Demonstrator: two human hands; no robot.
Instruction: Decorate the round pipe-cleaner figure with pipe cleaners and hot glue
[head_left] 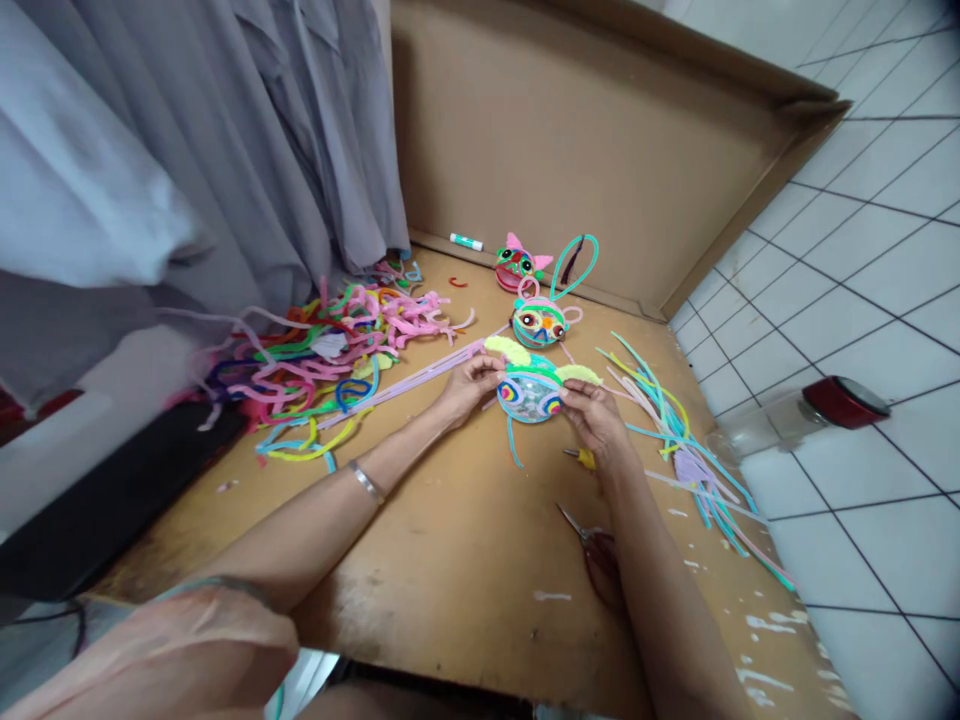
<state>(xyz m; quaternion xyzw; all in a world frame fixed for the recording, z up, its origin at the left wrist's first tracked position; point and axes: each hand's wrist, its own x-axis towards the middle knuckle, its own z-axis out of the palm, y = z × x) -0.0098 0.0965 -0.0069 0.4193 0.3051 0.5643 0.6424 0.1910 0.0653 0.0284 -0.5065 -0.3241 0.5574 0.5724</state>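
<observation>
Between my two hands is a round pipe-cleaner animal face (529,398) with yellow ears, a green band, and ringed eyes in pink, blue and yellow. My left hand (474,388) pinches its left side just below one ear. On the other side my right hand (592,412) grips the edge near the second ear. A blue pipe cleaner (514,443) hangs or lies below the face. Just behind it rests a finished-looking face (538,322) with pink loop ears and a teal loop. Farther back sits a red and green face (517,266) with pink pointed ears.
Tangled pipe cleaners (330,350) heap at the left, and straight ones (682,450) lie at the right. Red-handled scissors (600,560) and a yellow-handled tool (582,458) lie near my right arm. A glue stick (466,242) and a lidded glass jar (780,425) are also there.
</observation>
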